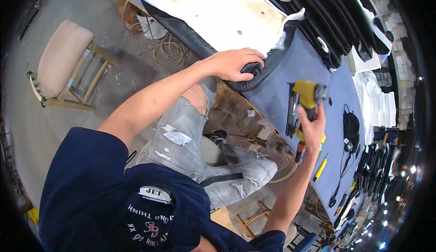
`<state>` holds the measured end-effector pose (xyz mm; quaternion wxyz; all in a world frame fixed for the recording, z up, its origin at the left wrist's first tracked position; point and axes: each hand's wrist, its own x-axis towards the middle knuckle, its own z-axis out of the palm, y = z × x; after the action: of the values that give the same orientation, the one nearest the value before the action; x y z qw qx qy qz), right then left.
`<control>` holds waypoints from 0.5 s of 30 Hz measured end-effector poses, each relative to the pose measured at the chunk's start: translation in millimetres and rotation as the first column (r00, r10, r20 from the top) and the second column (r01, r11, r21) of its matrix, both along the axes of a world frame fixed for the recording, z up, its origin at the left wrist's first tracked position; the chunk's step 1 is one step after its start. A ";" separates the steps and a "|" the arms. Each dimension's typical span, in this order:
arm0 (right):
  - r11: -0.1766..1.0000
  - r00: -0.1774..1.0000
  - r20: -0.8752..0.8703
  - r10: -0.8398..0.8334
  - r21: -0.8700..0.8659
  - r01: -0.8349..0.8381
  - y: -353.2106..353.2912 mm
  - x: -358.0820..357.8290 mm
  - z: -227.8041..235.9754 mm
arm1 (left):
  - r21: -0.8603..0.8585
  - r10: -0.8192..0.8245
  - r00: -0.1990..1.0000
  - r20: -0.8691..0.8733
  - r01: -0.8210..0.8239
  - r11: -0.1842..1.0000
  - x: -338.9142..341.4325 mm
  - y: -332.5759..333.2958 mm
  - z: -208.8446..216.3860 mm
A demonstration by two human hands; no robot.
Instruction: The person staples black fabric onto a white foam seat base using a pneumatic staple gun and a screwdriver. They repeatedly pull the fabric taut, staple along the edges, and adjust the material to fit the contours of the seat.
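A padded panel (227, 13) lies on the blue-grey table with its pale board side up. White wadding and a black leather-like cover (188, 38) run round its edges. My left hand (238, 65) is closed on the near corner of that cover, the fingers pinching a fold of black material over the edge. To the right, my right hand (312, 127) grips a yellow staple gun (305, 94) by its handle. The gun is held up over the table, apart from the panel. A red-orange fitting sits at the bottom of its handle.
Black upholstered pieces (318, 20) are stacked at the table's far side. Right of the gun lie a yellow utility knife (320, 168) and a black item with a cord (351, 125). A beige chair (66, 59) stands on the floor at left, and coiled hose (170, 52) hangs by the table edge.
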<state>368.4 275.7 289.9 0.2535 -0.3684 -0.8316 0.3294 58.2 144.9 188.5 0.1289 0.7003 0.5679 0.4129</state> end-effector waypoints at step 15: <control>0.981 0.970 0.149 0.191 0.016 -0.195 -83.5 -44.9 -28.7 | -0.003 0.037 0.999 -0.018 -0.037 0.999 4.0 1.3 0.3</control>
<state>323.5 192.2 261.2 0.1639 -0.3052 -0.8847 0.3120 62.2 146.2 188.9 0.1173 0.6930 0.5826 0.4083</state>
